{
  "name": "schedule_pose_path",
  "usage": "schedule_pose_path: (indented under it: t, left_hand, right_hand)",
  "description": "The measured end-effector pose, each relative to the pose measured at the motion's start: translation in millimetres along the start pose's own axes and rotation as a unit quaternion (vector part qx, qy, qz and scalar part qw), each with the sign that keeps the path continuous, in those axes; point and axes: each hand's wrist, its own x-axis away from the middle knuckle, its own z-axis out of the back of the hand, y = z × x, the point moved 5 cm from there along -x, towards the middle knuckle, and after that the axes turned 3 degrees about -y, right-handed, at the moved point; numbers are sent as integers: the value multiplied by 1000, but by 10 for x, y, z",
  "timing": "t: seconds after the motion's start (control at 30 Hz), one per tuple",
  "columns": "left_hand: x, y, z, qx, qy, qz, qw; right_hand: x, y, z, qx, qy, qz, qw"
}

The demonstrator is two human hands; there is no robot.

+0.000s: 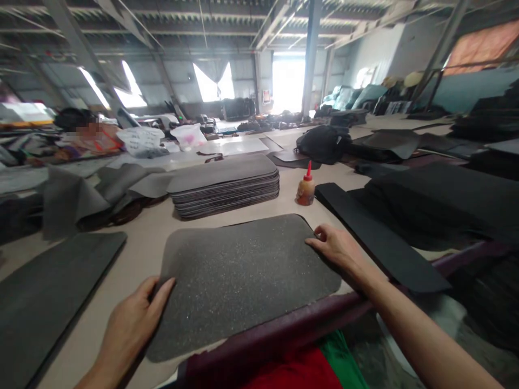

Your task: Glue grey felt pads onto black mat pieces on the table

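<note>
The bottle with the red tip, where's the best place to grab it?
Probably around the wide body of the bottle, with the right hand coming from the near side: it stands upright, and its red tip looks thin and pointy.

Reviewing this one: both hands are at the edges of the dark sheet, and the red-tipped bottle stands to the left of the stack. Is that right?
Not quite: in the head view, the bottle stands to the right of the stack. Both hands are indeed at the edges of the dark sheet.
</note>
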Motion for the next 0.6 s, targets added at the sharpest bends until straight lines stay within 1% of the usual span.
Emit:
schedule_pose_path:
  t: [0.1, 0.17, 0.23, 0.33, 0.47, 0.53, 0.6]
  left_hand:
    - [13, 24, 4, 10, 0, 2, 1000]
    - [30, 42, 11, 17, 2, 0, 1000]
    - [47, 60, 17, 25, 6, -6, 1000]
    - [63, 58, 18, 32, 15, -3, 999]
    - [62, 38, -8, 28, 11, 6, 1000]
    - [60, 36, -17, 30, 8, 3, 1000]
    - [61, 36, -13, 33, 9, 2, 999]
  right_hand:
    - [-32, 32, 12, -40, 6, 7, 999]
    - [-128, 56, 33, -89, 1, 21, 996]
    - [-302, 73, 58, -125, -6, 35, 991]
    - [-659, 72, 55, -131, -21, 46, 990]
    - [-1083, 36, -87, -129, -56, 52, 989]
    - [-1212, 30, -184, -121, -73, 52, 989]
    - [-1286, 39, -264, -110, -87, 50, 989]
